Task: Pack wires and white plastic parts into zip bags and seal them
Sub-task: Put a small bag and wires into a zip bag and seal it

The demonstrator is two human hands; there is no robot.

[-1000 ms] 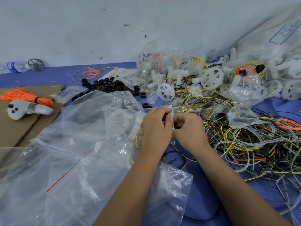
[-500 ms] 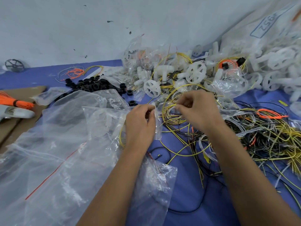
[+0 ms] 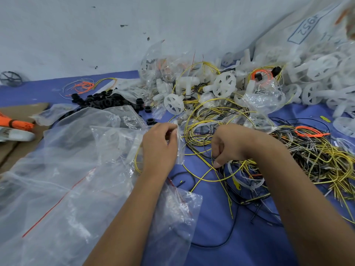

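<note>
My left hand point(image 3: 160, 146) sits at the middle of the frame, its fingers curled and pinching the mouth edge of a clear zip bag point(image 3: 123, 146) that stretches off to the left of it; a yellow wire loop already shows inside, just beside my wrist. My right hand point(image 3: 229, 145) is a little to the right, apart from the bag, fingers curled down and pinching a yellow wire point(image 3: 203, 174) out of the tangle of yellow and black wires point(image 3: 311, 158) that spreads across the blue table point(image 3: 211, 237) toward the right edge. Loops from that tangle lie between my two hands and trail under my right forearm.

White plastic parts point(image 3: 224, 85), wheel-shaped and T-shaped, are heaped in the upper middle and upper right, mixed with more wire and crumpled small bags. A pile of black rings point(image 3: 101, 100) lies upper left of my left hand, partly behind the bag. More empty zip bags point(image 3: 57, 198) with red seal lines cover the lower left, one running beneath my left forearm. At the left edge an orange bundle point(image 3: 15, 123) rests on cardboard point(image 3: 21, 110), with a white object just below it. A large printed sack point(image 3: 299, 33) leans in the upper right corner.
</note>
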